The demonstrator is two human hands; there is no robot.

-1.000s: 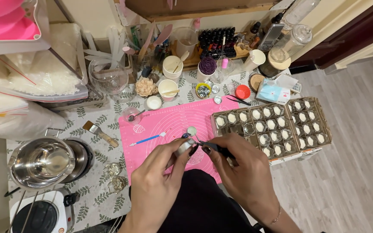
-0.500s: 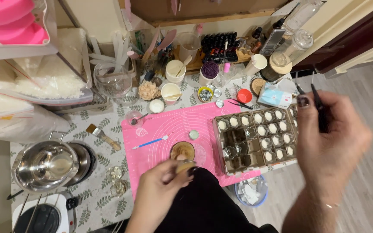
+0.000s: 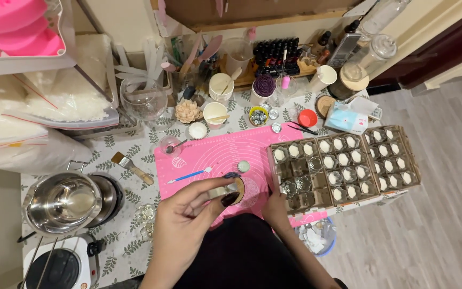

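Pink mat [image 3: 209, 155], left hand [image 3: 188, 217] pinching glass cup [image 3: 221, 191]

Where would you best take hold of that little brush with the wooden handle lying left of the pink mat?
Probably by the wooden handle of the brush, near its lower right end. It lies flat on the leaf-print cloth, bristles pointing up-left, so the handle is the long bare part. Come from above, fingers either side of the handle; the metal bowl crowds the lower left.
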